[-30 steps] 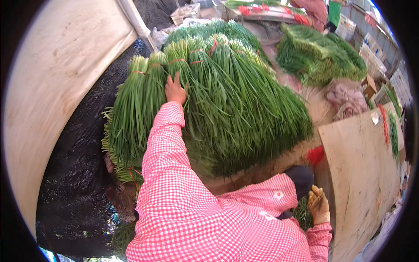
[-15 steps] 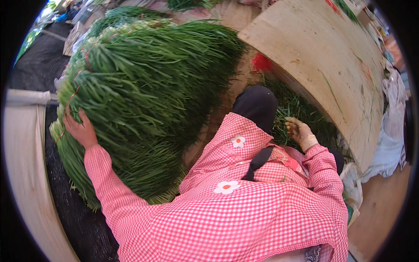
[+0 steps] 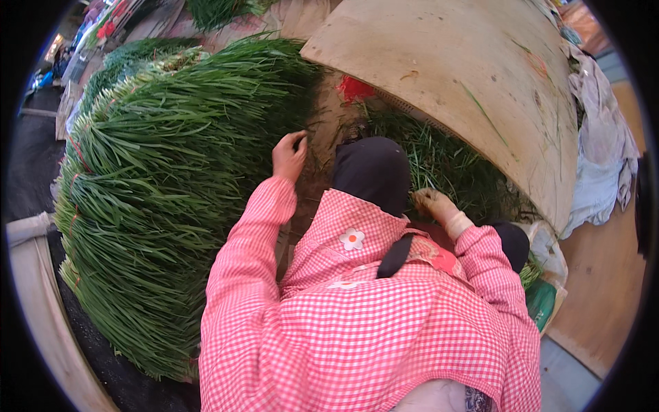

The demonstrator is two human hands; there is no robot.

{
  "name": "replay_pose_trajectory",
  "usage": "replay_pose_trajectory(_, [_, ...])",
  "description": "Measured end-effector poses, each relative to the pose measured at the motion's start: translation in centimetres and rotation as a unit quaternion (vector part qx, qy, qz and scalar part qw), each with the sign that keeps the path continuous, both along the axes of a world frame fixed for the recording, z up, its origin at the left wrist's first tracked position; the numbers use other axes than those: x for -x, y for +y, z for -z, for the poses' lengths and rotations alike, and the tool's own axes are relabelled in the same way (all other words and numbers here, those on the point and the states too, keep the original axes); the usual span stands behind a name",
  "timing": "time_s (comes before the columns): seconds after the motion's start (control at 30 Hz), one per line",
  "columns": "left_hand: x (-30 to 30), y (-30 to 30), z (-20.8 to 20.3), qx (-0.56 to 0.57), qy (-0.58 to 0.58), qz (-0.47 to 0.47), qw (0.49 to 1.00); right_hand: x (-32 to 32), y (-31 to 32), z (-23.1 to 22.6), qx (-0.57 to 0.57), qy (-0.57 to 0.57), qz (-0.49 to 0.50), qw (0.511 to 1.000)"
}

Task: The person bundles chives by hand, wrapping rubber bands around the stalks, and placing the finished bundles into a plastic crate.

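A tall stack of bundled green chives [image 3: 165, 158] fills the left side. Their pale cut ends face left, and thin reddish ties circle some bundles. Just off the stack's right side, beside my dark-clothed knee, my left hand [image 3: 290, 158] is raised. Its fingers are loosely curled with a gap at the thumb, and nothing shows in them. My right hand [image 3: 438, 206] is low between my knees, next to loose green leaves [image 3: 446, 154]. The right fingers are bent together; whatever may be in them is too small to make out. A pale band wraps that wrist.
A large wooden board [image 3: 467, 69] slants across the upper right, with scattered leaf scraps on it. Pale cloth [image 3: 600, 137] hangs at its far right edge. A red scrap [image 3: 355, 89] lies under the board's left corner. A plastic bag [image 3: 549, 257] stands by my right knee.
My left hand has left the tied ends of the stack and moved right, toward my knee. My right hand stays low, its fingers drawn in more. The view has shifted.
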State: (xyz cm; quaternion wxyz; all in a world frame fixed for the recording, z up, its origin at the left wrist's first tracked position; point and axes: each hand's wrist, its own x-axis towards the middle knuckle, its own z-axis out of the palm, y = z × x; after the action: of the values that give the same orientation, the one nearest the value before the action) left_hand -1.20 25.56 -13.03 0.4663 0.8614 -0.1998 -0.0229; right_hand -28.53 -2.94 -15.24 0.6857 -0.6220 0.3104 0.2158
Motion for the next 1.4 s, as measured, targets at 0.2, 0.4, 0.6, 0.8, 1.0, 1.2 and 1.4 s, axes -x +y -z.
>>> replay_pose_trajectory(0.2, [-6.6,-8.9,6.1,0.100,0.072,-0.034,0.992,4.1,0.7,1.2,0.090,0.026,0.003,0.996])
replay_pose_trajectory(0.4, [-11.4,-16.4,8.2,0.053,0.052,-0.050,0.996,6.7,0.8,2.4,0.129,0.061,-0.016,0.990])
replay_pose_trajectory(0.6, [-12.6,-19.0,7.9,-0.018,0.009,-0.040,0.999,4.4,2.1,-1.5,0.246,0.049,-0.132,0.959])
replay_pose_trajectory(0.8, [-12.3,-17.2,7.7,-0.001,-0.011,-0.006,1.000,5.2,1.5,0.7,0.304,0.053,-0.214,0.927])
replay_pose_trajectory(1.0, [-10.0,-15.0,8.0,0.014,-0.030,0.005,0.999,7.5,0.3,3.5,0.287,-0.022,-0.223,0.931])
replay_pose_trajectory(1.2, [-8.2,-13.5,6.4,-0.007,-0.089,-0.001,0.996,4.7,1.8,-0.2,0.194,0.112,-0.117,0.968])
replay_pose_trajectory(1.4, [-5.6,-13.5,3.7,0.009,-0.073,0.119,0.990,1.0,3.3,-7.3,0.197,0.146,-0.120,0.962])
